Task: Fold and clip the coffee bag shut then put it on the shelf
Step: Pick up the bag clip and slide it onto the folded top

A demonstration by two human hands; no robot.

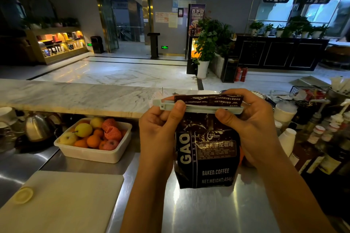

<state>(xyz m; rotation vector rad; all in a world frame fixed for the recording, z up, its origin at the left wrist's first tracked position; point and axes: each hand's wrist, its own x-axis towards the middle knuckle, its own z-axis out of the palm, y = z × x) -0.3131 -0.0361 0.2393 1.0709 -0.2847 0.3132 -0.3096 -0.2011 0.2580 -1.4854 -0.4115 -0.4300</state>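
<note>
A dark brown coffee bag [207, 157] with white lettering stands upright on the steel counter [198, 212], its top folded over. A long pale grey sealing clip [197, 108] lies across the fold, with the folded flap sticking up above it. My left hand [161, 128] pinches the clip's left end, thumb on the front. My right hand [251, 125] pinches the clip's right end and cups the bag's right side. Whether the clip is latched cannot be told.
A white tub of fruit [94, 138] and a steel kettle [37, 126] sit left of the bag. A pale cutting board [62, 200] lies at the front left. Bottles and cups [312, 134] crowd the right. A marble ledge [75, 96] runs behind.
</note>
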